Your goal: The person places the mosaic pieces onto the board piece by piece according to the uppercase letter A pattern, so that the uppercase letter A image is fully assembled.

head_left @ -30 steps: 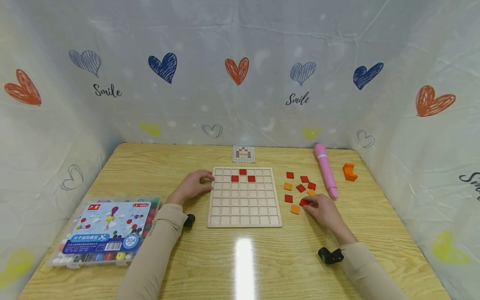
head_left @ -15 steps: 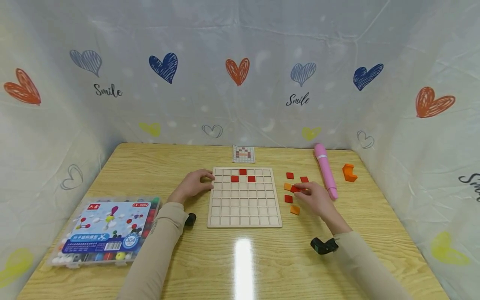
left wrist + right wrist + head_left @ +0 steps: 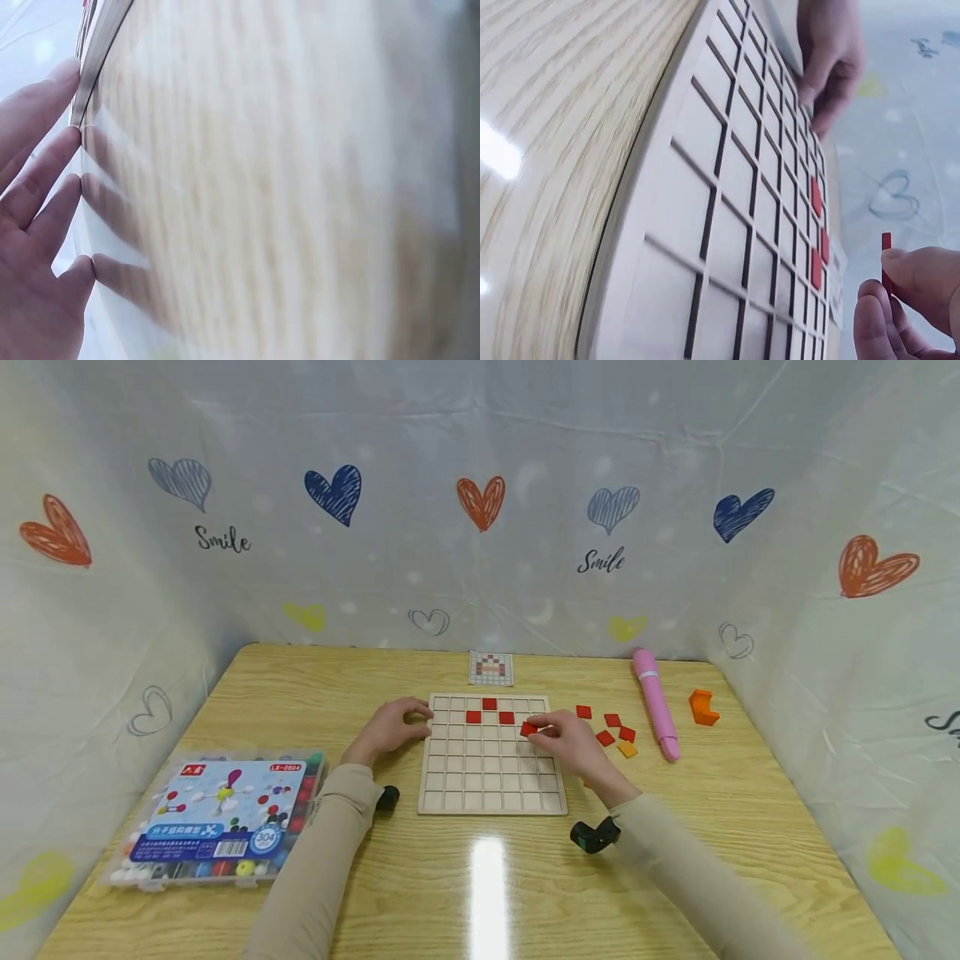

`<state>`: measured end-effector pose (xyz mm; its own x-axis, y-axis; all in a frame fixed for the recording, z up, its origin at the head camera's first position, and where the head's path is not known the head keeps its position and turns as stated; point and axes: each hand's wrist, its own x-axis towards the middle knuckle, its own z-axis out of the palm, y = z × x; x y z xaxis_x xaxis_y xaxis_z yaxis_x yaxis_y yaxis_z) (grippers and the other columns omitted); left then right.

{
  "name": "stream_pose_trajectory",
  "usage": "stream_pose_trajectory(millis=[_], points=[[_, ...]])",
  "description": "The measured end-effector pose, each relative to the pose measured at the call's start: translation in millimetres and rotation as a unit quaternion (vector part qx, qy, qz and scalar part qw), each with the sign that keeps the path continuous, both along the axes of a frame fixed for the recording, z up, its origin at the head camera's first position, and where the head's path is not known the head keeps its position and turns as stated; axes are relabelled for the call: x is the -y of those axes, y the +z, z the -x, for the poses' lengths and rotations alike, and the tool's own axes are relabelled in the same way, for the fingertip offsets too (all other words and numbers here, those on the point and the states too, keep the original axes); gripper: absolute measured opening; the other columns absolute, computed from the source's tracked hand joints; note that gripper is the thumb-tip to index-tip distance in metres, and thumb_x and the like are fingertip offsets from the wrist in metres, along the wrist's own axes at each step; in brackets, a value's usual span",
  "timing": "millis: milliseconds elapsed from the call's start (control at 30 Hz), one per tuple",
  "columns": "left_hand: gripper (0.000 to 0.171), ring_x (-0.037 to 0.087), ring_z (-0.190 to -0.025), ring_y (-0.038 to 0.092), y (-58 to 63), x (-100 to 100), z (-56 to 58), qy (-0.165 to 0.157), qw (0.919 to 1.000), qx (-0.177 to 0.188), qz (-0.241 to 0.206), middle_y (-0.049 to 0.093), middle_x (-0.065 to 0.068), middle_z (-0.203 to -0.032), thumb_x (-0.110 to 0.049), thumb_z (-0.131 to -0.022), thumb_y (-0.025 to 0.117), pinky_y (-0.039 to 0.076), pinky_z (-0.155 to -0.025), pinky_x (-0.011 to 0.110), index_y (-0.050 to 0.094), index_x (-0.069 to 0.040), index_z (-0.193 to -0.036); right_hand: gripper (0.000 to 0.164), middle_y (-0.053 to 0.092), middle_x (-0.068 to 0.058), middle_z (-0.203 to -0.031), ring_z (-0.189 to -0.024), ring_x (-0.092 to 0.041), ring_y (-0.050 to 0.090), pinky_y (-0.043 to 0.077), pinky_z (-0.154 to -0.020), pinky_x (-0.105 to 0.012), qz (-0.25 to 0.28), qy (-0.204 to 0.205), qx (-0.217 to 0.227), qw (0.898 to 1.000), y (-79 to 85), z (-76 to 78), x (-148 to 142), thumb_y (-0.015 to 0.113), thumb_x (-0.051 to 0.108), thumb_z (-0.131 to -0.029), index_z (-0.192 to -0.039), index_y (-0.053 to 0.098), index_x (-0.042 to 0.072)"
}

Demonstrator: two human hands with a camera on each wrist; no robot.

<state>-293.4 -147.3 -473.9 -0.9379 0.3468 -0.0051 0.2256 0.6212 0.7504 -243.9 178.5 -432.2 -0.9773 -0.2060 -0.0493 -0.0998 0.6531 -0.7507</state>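
A pale wooden grid board [image 3: 491, 785] lies mid-table, with three red square tiles [image 3: 489, 703] set in its two far rows. Between thumb and fingers my right hand [image 3: 573, 743] pinches another red tile [image 3: 528, 729] over the right part of the board. In the right wrist view that tile [image 3: 886, 244] shows edge-on, upright above the grid. My left hand [image 3: 388, 728] rests at the board's left edge, fingers loosely bent. The left wrist view has its fingertips [image 3: 66, 71] right at the board's side and on the tabletop.
Loose red tiles [image 3: 583, 712] and an orange tile [image 3: 627, 748] lie right of the board. Behind it is a small pattern card [image 3: 491, 669]. Farther right are a pink pen-like stick [image 3: 656, 706] and an orange bracket [image 3: 703, 707]. A molecular model box [image 3: 217, 818] sits at left.
My right hand has carried the red tile leftward from among the loose tiles to over the board. The left hand stays at the board's edge.
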Motion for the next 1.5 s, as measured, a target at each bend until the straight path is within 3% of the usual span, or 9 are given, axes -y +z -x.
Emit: stream_pose_trajectory(millis=[333,633,1000,1300,1500], points=[[0.028,0.040,-0.136,0.038,0.4,-1.1,1.6,0.000,1.0000,-0.004,0.003,0.052,0.019,-0.140,-0.011,-0.090,0.070,0.028,-0.115,0.053,0.067,-0.002,-0.116,0.029,0.066,-0.004,-0.120,-0.100,-0.020,0.063,0.054,-0.087,-0.036,-0.009,0.032,-0.005,0.999,-6.7,19.0,49.1,0.071,0.019,-0.091,-0.119,0.072,0.012],[0.027,0.038,-0.137,0.038,3.3,-3.4,0.9,0.007,0.9999,0.004,0.007,0.053,0.016,-0.140,-0.012,-0.089,0.072,0.028,-0.115,0.051,0.068,-0.004,-0.115,0.027,0.068,-0.005,-0.113,-0.098,-0.022,0.063,0.054,-0.083,-0.034,-0.017,0.068,-0.005,0.998,-19.4,34.6,76.3,0.071,0.017,-0.090,-0.116,0.072,0.011],[0.028,0.038,-0.136,0.038,-0.8,-1.8,2.6,0.003,0.9999,0.001,0.011,0.052,0.017,-0.140,-0.013,-0.091,0.070,0.030,-0.114,0.052,0.068,-0.004,-0.117,0.029,0.068,-0.009,-0.117,-0.098,-0.021,0.064,0.054,-0.082,-0.034,-0.043,0.099,-0.016,0.994,-23.1,41.0,92.9,0.067,0.008,-0.091,-0.120,0.070,0.004],[0.028,0.038,-0.137,0.038,-1.1,-1.7,2.4,0.002,1.0000,0.003,0.007,0.052,0.017,-0.140,-0.013,-0.090,0.071,0.029,-0.115,0.051,0.068,-0.004,-0.116,0.025,0.070,-0.010,-0.110,-0.080,-0.014,0.062,0.054,-0.072,-0.027,-0.064,0.121,-0.043,0.990,-27.7,42.3,98.3,0.067,0.005,-0.091,-0.116,0.071,0.002],[0.028,0.037,-0.137,0.038,-0.1,-1.6,2.1,0.007,0.9999,0.010,0.002,0.052,0.016,-0.141,-0.013,-0.090,0.072,0.028,-0.115,0.050,0.068,-0.004,-0.116,0.025,0.069,-0.011,-0.110,-0.087,-0.017,0.062,0.053,-0.076,-0.028,-0.082,0.129,-0.067,0.986,-31.5,45.1,102.5,0.067,0.004,-0.090,-0.114,0.072,0.002]])
